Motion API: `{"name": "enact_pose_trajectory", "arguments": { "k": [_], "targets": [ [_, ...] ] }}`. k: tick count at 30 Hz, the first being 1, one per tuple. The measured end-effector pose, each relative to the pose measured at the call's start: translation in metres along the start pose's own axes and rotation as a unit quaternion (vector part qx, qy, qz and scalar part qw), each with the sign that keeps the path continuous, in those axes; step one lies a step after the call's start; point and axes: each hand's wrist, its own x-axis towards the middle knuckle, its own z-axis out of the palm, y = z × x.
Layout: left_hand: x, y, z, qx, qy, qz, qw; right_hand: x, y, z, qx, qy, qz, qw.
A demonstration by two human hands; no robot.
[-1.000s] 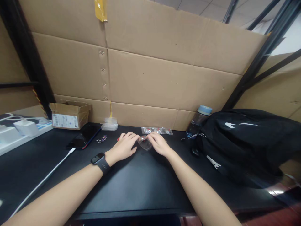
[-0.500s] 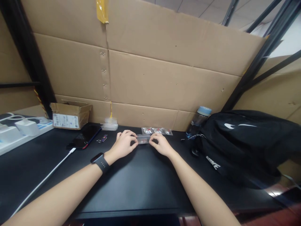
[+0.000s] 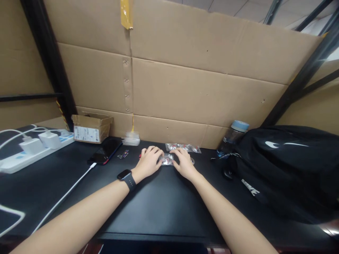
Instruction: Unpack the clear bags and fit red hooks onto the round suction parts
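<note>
A clear plastic packet (image 3: 167, 159) with small shiny and reddish contents lies on the black tabletop between my hands. My left hand (image 3: 149, 160) rests at its left side, thumb and index finger apart at the packet's edge. On the other side, my right hand (image 3: 184, 163) lies over the right part of the packet, fingers spread. Part of the packet is hidden under the fingers. Just behind is a clear strip of similar packets (image 3: 194, 148) with red spots. A small red thing peeks out left of my left hand, too covered to name.
Left of my hands are a small beaded trinket (image 3: 124, 154), a phone (image 3: 106, 151) on a white cable, stacked clear bags (image 3: 131, 138), an opened carton (image 3: 91, 128) and a power strip (image 3: 16, 160). To the right stand a bottle (image 3: 230, 139) and a black bag (image 3: 288, 173).
Both hands had pinched the packet by its ends; now it lies flat and the fingers have spread. The hands have drawn closer together. The view has shifted slightly left.
</note>
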Motion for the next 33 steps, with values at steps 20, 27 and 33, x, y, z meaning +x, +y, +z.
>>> {"name": "enact_pose_trajectory", "arguments": {
  "k": [20,27,33],
  "targets": [
    [0.002,-0.013,0.009,-0.127,-0.032,-0.061,0.990,0.001,0.000,-0.015,0.108,-0.036,0.064,0.991],
    [0.002,-0.012,0.010,-0.142,-0.013,-0.073,0.987,0.001,0.002,-0.007,0.100,-0.038,0.087,0.990],
    [0.000,-0.010,0.008,-0.114,-0.026,-0.079,0.990,0.000,-0.003,-0.006,0.081,-0.035,0.136,0.987]
  ]
}}
